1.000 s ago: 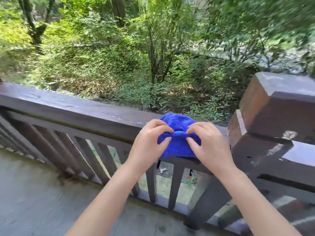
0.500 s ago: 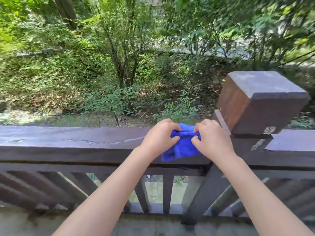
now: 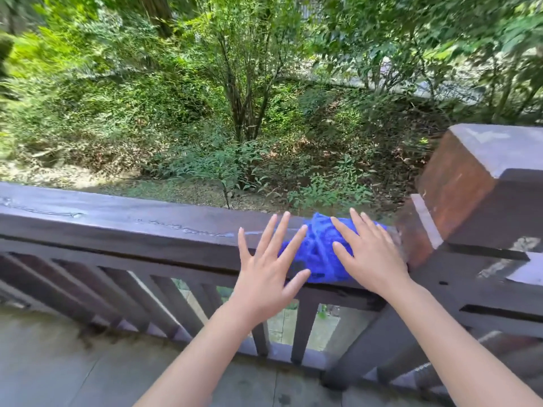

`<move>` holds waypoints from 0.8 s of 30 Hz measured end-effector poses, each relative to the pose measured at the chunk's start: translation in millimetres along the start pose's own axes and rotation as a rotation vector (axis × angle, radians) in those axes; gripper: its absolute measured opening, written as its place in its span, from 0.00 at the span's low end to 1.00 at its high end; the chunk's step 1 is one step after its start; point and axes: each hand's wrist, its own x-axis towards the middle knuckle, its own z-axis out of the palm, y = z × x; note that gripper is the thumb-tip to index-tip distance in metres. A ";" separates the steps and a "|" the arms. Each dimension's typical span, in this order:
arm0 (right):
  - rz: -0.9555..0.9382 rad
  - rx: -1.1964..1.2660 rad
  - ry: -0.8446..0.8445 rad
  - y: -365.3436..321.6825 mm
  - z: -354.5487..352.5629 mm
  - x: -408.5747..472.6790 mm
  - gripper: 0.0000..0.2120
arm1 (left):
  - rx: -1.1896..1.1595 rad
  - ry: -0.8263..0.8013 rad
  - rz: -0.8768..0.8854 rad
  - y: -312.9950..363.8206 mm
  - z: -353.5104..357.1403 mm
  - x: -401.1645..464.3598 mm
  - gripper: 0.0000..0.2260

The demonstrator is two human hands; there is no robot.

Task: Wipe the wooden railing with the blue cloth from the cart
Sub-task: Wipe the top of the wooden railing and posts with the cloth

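Observation:
The blue cloth (image 3: 317,251) lies bunched on top of the dark wooden railing (image 3: 117,224), close to the thick corner post (image 3: 482,183). My left hand (image 3: 270,268) is open with its fingers spread, over the cloth's left edge and the rail's front face. With fingers apart, my right hand (image 3: 367,254) rests flat on the right part of the cloth. Neither hand grips the cloth. Part of the cloth is hidden under my right palm. The cart is not in view.
Slanted balusters (image 3: 164,301) run under the rail. A grey concrete floor (image 3: 58,365) lies below at the left. Beyond the railing the ground drops to bushes and trees (image 3: 244,113). A second rail section (image 3: 499,289) continues right of the post.
Both hands had pinched the bunched cloth; now they have let go and spread flat, and the cloth lies wider on the rail top. The view has swung slightly.

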 end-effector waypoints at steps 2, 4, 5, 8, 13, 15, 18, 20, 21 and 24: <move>0.017 -0.013 -0.051 0.2 -3.1 4.6 0.28 | -0.161 0.222 -0.141 -18.3 -3.6 -25.0 0.26; 0.014 -0.060 -0.045 -5.9 -1.3 6.9 0.33 | -0.374 0.415 -0.418 -36.3 -2.5 -47.2 0.24; -0.004 -0.086 -0.028 -9.7 1.1 6.6 0.34 | -0.459 0.454 -0.570 -44.7 -0.3 -52.4 0.24; -0.057 -0.142 0.009 -15.0 5.1 5.9 0.37 | -0.315 0.329 -0.651 -70.3 5.9 -50.1 0.32; -0.069 -0.184 0.051 -15.7 8.4 8.4 0.42 | -0.281 0.396 -0.694 -108.1 11.8 -21.9 0.39; -0.062 -0.190 0.056 -22.7 10.5 9.9 0.42 | -0.533 0.632 -1.012 -106.5 16.8 -6.6 0.32; -0.074 -0.181 0.055 -39.4 15.9 15.1 0.41 | -0.808 0.810 -1.213 -99.6 16.3 21.3 0.24; -0.092 -0.180 0.049 -49.8 20.1 20.2 0.41 | -1.005 0.924 -1.343 -98.4 12.9 36.6 0.23; -0.103 -0.184 0.046 -53.5 21.8 22.9 0.41 | -1.073 1.003 -1.390 -98.1 11.5 42.0 0.23; -0.140 -0.183 0.031 -58.3 24.6 31.4 0.40 | -1.036 1.122 -1.377 -98.6 10.0 44.5 0.22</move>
